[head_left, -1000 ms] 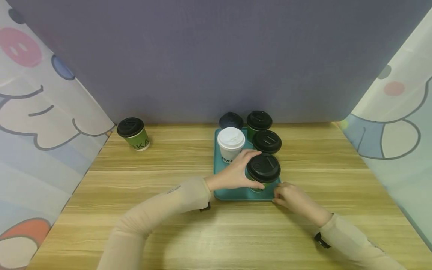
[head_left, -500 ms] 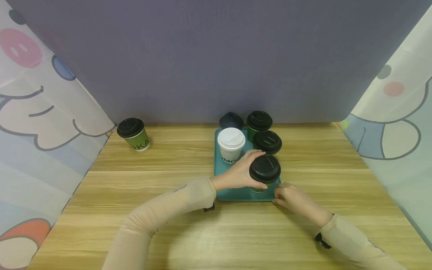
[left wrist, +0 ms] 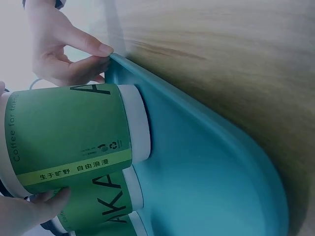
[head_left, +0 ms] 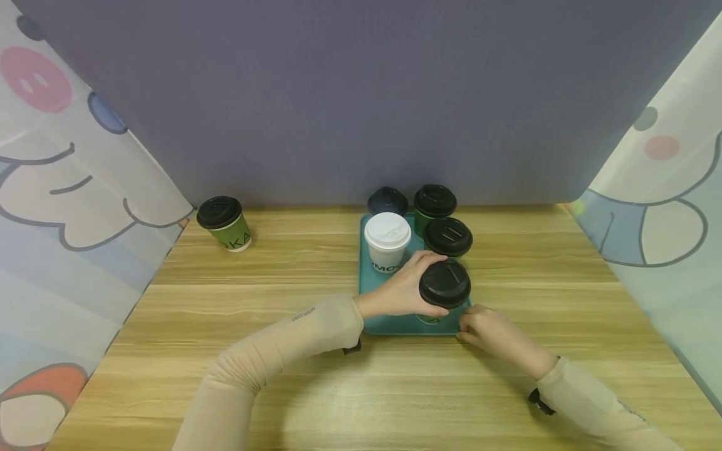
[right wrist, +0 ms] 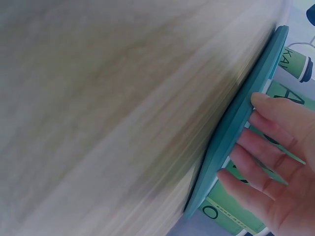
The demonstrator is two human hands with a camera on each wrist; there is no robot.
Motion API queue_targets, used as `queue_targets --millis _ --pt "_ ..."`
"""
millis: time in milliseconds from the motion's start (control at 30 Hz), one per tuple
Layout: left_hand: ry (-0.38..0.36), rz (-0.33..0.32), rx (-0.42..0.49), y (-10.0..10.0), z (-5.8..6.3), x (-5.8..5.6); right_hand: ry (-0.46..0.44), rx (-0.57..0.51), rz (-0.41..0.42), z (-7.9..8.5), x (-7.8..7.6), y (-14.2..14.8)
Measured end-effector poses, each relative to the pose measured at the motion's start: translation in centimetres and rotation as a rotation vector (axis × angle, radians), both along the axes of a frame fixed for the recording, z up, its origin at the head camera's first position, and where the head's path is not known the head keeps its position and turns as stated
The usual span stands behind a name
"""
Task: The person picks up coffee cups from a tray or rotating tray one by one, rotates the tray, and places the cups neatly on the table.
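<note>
In the head view my left hand (head_left: pixel 403 289) grips a paper coffee cup (head_left: pixel 445 285) with a black lid, thumb on its near side and fingers behind. The left wrist view shows its green printed sleeve (left wrist: pixel 74 137) and its white base low over the teal tray (left wrist: pixel 197 167). My right hand (head_left: pixel 485 327) pinches the tray's near right corner between thumb and fingers. Behind the gripped cup, two more black-lidded cups, a middle one (head_left: pixel 448 237) and a far one (head_left: pixel 434 202), line the tray's right side. A white-lidded cup (head_left: pixel 387 241) stands to their left.
A dark rounded object (head_left: pixel 387 201) sits at the tray's far left corner, by the grey backdrop (head_left: pixel 361 100). Another green cup with a black lid (head_left: pixel 224 223) stands apart at the wooden table's (head_left: pixel 293 263) far left.
My left hand and the cup in it have shifted slightly to the right, with the left forearm following. My right hand stays at the tray corner.
</note>
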State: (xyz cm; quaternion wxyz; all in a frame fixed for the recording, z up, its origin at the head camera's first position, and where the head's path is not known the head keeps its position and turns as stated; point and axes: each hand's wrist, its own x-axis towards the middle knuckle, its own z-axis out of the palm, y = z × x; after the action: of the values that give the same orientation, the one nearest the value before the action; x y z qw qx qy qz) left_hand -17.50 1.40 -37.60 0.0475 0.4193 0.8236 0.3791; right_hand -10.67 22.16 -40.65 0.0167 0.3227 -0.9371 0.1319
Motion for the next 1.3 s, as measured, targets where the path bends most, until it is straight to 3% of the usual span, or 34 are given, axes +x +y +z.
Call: queue_targets --millis 267,533,767,900,1300 --pt "-0.005 -0.002 0.048 -0.7 0.9 0.6 0.017 0.018 0.021 -0.3 -0.2 0.1" --pt "0.012 0.032 0.152 -2.5 2.3 0.9 0.050 0.005 0.038 -0.6 -0.2 0.2" --pt "0.081 0.081 0.253 -4.5 3.6 0.7 0.189 0.041 0.096 -1.2 -0.1 0.2" --pt "0.120 0.096 0.304 -5.7 4.3 0.6 0.223 0.048 0.104 -1.3 0.0 0.2" --pt "0.146 0.254 0.337 -10.3 5.4 0.6 0.206 0.055 0.113 -1.1 0.1 0.3"
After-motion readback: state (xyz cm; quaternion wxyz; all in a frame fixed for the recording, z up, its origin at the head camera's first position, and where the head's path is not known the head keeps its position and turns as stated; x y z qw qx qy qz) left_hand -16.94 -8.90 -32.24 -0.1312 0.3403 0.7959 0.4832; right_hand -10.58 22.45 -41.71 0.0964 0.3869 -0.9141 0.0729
